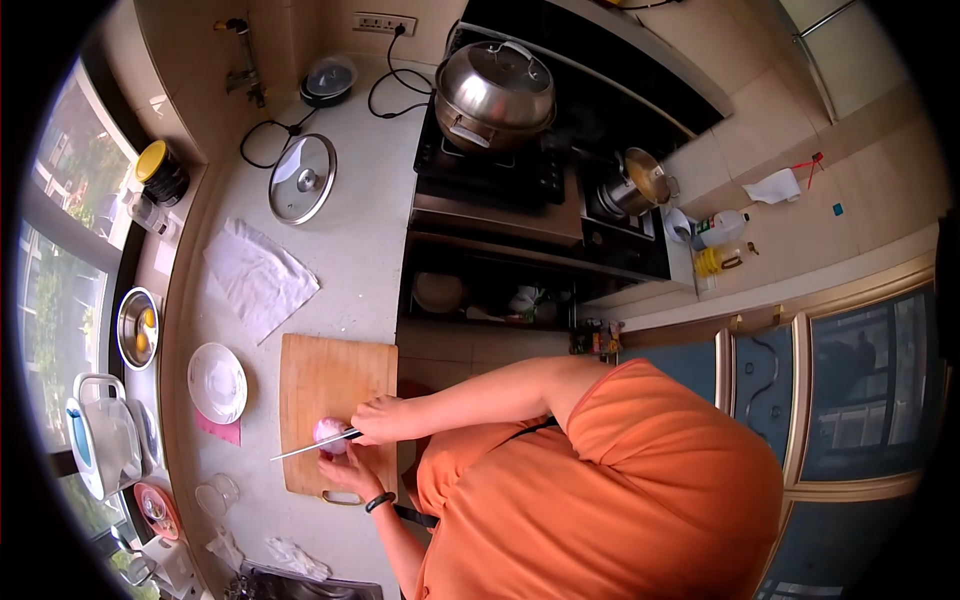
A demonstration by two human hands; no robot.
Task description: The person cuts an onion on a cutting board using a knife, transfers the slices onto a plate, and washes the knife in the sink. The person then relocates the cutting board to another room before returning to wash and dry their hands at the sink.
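A knife (315, 446) is in my right hand (378, 420), its blade lying across a purple-pink onion (327, 430). Whether the edge has entered the onion, I cannot tell. My left hand (346, 470), with a dark band at its wrist, grips the onion from the side nearer the sink. Both hands are over a wooden cutting board (335, 375) with a metal handle at one end. Next to the board, a white plate (217, 384) rests partly on a pink cloth (219, 427).
A white cloth (262, 275) and a glass lid (302, 180) lie on the counter. A large lidded steel pot (495, 97) and a smaller pot (637, 182) stand on the stove. Along the windowsill are a steel bowl (139, 328) with egg yolks and a white pitcher (105, 435). A clear glass (217, 494) stands near the sink.
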